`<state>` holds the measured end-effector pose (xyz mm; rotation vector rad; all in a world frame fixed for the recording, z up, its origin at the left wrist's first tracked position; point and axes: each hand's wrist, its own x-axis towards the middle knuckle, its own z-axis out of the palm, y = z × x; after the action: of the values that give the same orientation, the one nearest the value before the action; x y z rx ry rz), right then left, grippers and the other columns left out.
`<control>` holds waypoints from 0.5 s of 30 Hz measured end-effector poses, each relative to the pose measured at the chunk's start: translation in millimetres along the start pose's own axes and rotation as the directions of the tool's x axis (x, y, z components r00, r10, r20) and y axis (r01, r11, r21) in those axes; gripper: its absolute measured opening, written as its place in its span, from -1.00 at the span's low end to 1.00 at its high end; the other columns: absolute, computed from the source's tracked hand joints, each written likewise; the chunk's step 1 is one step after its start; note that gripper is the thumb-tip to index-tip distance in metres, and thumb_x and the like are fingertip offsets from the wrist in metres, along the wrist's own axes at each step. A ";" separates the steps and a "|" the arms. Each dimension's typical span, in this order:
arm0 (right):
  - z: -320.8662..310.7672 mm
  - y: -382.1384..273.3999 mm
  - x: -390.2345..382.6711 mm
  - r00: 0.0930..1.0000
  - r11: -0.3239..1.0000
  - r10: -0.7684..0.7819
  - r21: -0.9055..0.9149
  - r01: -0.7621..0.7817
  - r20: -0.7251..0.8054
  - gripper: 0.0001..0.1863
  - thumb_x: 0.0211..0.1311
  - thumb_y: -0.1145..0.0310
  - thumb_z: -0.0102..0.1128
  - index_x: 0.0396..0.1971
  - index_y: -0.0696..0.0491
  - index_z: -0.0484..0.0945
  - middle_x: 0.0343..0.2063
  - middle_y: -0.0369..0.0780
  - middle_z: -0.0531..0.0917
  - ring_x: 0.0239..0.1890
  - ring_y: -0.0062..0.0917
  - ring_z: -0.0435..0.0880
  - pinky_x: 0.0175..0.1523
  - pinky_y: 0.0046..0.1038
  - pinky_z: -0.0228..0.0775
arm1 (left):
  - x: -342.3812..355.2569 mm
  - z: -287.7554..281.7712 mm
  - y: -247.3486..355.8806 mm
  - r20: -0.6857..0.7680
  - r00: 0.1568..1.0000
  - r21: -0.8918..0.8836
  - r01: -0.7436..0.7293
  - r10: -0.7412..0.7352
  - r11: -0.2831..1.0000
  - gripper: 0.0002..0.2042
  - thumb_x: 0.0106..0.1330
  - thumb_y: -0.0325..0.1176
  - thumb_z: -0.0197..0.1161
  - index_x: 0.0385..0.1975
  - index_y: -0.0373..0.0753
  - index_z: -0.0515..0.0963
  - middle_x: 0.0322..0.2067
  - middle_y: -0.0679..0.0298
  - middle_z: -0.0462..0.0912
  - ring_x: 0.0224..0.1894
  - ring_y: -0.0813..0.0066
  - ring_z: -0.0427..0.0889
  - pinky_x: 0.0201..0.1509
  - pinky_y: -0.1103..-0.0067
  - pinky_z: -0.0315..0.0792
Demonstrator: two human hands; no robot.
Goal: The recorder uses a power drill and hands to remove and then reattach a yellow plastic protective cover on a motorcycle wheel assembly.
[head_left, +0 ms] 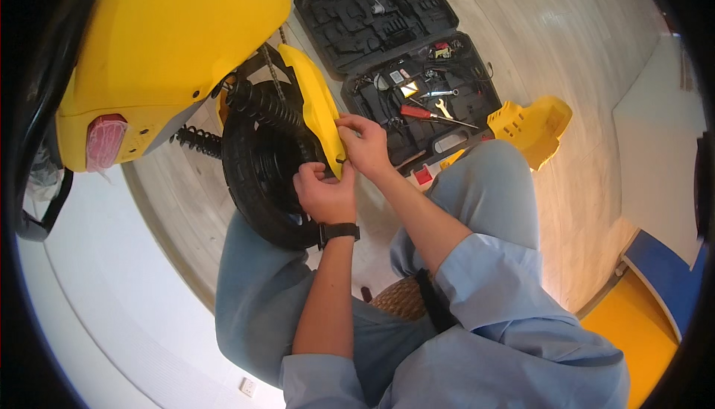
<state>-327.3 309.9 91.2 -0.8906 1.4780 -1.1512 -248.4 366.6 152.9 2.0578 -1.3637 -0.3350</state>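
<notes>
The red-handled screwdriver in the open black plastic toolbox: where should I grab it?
Probably by its thick red handle, from above. It lies on its side with nothing covering that end, and the handle is fatter than the thin metal shaft, which has a yellow metal wrench close by.

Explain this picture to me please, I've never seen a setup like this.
No robot here: these are a person's bare left hand and right hand, seen by a wide fisheye camera worn on the head and looking down, so straight edges bend. Both hands have fingers at the lower part of a long yellow panel beside the black wheel of a yellow vehicle; how firmly they grip is hard to tell. On the floor, an open black tool case holds a red-handled screwdriver and wrenches, with a yellow shell-like part next to it.
</notes>
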 end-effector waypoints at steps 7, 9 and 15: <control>-5.5 4.8 3.0 0.995 0.995 0.042 0.083 -0.050 0.095 -0.63 0.02 0.30 0.36 -0.19 0.21 0.62 -0.06 -0.06 0.64 -0.03 -0.38 0.65 0.08 -0.45 0.43 | -0.5 8.3 -8.5 0.041 0.991 -0.079 0.134 -0.131 0.988 -0.58 -0.22 -0.30 0.57 -0.42 -0.23 0.46 -0.51 0.27 0.46 -0.45 0.34 0.48 -0.42 0.45 0.43; -13.9 9.2 7.0 0.981 0.993 0.045 0.103 -0.065 0.186 -0.54 -0.05 0.30 0.42 -0.12 0.19 0.60 0.04 -0.08 0.58 0.07 -0.39 0.58 0.15 -0.45 0.38 | -1.0 11.8 -9.0 0.051 0.985 -0.100 0.170 -0.166 0.980 -0.59 -0.21 -0.28 0.57 -0.42 -0.22 0.47 -0.54 0.29 0.46 -0.49 0.35 0.48 -0.42 0.47 0.42; -30.0 -14.5 7.5 0.921 0.990 0.121 -0.117 -0.083 0.371 -0.55 0.05 0.41 0.28 0.00 0.19 0.55 0.06 -0.18 0.51 0.12 -0.46 0.45 0.17 -0.47 0.31 | 0.5 16.6 -13.5 0.034 0.963 -0.129 0.269 -0.267 0.954 -0.62 -0.15 -0.25 0.56 -0.40 -0.25 0.53 -0.61 0.33 0.48 -0.57 0.45 0.49 -0.42 0.53 0.42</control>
<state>-358.7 305.2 103.8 -1.0267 1.2538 -0.7801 -247.1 363.5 131.8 2.1326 -1.0401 -0.5456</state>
